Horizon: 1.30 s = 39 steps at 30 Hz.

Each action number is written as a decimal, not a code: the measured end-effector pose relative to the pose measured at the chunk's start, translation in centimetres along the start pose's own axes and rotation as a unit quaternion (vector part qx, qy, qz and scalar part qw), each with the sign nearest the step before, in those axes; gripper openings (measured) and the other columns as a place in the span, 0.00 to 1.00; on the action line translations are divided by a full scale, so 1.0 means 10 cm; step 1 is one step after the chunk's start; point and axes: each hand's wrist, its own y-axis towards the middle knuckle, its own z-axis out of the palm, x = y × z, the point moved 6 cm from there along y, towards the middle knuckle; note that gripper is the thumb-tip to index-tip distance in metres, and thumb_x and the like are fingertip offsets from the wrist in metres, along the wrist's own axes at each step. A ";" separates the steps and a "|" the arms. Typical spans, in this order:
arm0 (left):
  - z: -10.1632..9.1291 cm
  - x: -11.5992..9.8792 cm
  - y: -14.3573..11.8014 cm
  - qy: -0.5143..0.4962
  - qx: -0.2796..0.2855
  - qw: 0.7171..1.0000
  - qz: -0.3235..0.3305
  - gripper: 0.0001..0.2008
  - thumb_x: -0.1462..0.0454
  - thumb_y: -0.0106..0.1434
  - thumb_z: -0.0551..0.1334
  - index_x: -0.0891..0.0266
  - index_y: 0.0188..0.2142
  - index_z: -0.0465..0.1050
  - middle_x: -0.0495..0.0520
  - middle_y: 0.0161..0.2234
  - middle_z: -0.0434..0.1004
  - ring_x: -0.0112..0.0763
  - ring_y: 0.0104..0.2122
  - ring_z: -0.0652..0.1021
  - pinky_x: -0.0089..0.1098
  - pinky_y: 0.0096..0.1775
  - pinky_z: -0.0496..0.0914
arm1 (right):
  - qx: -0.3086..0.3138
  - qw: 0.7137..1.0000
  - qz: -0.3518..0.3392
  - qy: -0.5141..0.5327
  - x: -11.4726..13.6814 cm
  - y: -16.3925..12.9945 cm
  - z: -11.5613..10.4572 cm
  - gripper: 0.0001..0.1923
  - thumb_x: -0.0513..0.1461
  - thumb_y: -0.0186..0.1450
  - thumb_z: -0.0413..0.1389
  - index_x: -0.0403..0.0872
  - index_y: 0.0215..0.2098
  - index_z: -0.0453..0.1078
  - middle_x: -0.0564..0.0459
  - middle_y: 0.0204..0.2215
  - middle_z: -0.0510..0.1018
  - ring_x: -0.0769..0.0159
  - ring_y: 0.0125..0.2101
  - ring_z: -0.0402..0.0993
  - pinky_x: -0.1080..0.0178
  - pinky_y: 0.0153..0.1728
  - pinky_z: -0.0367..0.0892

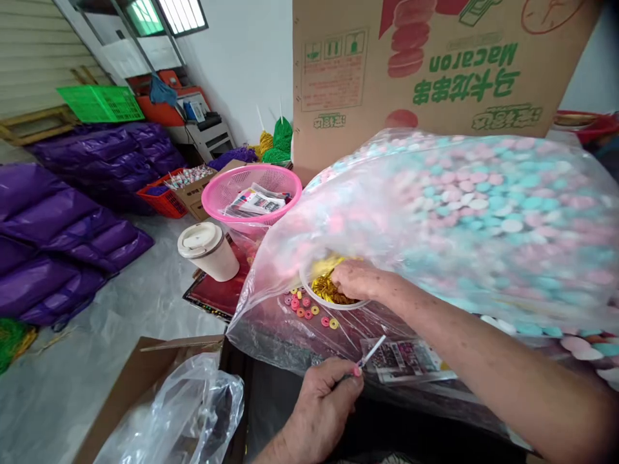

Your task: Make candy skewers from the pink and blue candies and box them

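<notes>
Near the bottom centre, my left hand (pixel 324 403) pinches a thin white stick (pixel 374 348) with a small pink piece at its lower end, by the fingertips. My right hand (pixel 358 278) reaches into a white-rimmed round tub (pixel 341 305), its bent fingers bunched in shiny gold twist ties (pixel 326 288); the fingertips are partly hidden. Small pink and yellow rings (pixel 304 312) lie loose left of the tub. A flat printed clear packet (pixel 406 361) rests under my right forearm.
A big clear bag of pastel candies (pixel 483 200) covers the right side, before a tall carton (pixel 348 84). A pink basket (pixel 215 205) holds printed packets. A lidded cup (pixel 215 261) stands left; an open box (pixel 140 367) with plastic is lower left. Purple sacks (pixel 53 251) line the floor.
</notes>
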 end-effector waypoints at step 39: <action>0.26 -0.26 0.21 -0.192 -0.049 0.973 -0.116 0.13 0.55 0.50 0.63 0.63 0.27 0.70 0.47 0.13 0.65 0.19 0.10 0.57 0.19 0.11 0.48 | -0.230 0.836 -0.079 0.492 -0.28 -1.64 0.11 0.08 0.39 0.65 0.48 0.47 0.30 0.65 0.57 0.23 0.70 0.76 0.18 0.62 0.71 0.19 0.57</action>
